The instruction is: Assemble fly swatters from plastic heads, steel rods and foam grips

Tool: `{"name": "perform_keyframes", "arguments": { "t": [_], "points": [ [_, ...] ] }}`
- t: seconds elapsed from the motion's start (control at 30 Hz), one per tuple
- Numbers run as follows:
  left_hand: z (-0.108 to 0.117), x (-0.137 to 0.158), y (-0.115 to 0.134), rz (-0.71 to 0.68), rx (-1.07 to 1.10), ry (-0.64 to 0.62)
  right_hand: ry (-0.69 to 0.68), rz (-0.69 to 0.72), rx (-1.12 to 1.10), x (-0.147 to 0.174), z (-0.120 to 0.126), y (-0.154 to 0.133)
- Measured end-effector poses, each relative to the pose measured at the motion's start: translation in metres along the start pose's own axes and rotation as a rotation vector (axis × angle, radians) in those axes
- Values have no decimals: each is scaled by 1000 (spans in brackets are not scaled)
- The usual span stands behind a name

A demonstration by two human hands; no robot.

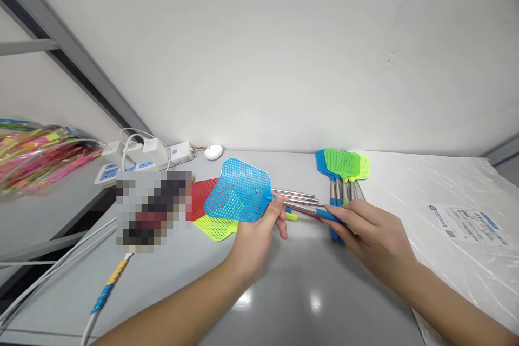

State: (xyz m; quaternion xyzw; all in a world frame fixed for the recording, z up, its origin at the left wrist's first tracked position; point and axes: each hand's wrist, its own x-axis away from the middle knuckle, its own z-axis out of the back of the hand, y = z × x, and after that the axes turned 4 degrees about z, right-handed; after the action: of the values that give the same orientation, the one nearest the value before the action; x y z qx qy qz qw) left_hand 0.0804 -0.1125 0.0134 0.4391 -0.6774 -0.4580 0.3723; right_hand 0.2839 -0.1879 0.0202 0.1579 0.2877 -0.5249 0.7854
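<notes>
Gripping the blue swatter (239, 189) above the counter (284, 275), left hand (257, 238) closed at its neck, right hand (375, 232) around its handle, I'd judge myself partway: a swatter cluster (343, 163) lies rightward (seemingly done), while the red swatter (203, 197) and yellow-green swatter (218, 229) apparently remain.

"What's on your grey, glossy counter (300, 292)?"
"You've a red swatter (200, 200) and yellow-green swatter (217, 228) left of centre, a swatter pile (343, 162) right of centre."
"Nearer the edges?"
"At your frame's right, a white plastic package (458, 259); at left, a pixelated object (152, 216) and wrapped cable (109, 286)."
</notes>
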Motion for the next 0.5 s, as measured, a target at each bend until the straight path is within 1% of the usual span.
{"name": "perform_keyframes", "arguments": {
  "t": [0.1, 0.17, 0.37, 0.43, 0.5],
  "points": [
    [2, -2, 4, 15, 3, 7, 60, -30, -23, -2, 1, 3],
    [3, -3, 4, 37, 6, 4, 48, -46, -26, -1, -1, 6],
    [0, -4, -3, 126, 41, -29, -187, -127, -64, 2, -10, 9],
    [-2, -5, -6, 157, 52, -48, -205, -121, -82, 0, -12, 8],
    [-2, -7, -7, 177, 77, -21, -180, -111, -84, -4, -13, 6]
  ]
}}
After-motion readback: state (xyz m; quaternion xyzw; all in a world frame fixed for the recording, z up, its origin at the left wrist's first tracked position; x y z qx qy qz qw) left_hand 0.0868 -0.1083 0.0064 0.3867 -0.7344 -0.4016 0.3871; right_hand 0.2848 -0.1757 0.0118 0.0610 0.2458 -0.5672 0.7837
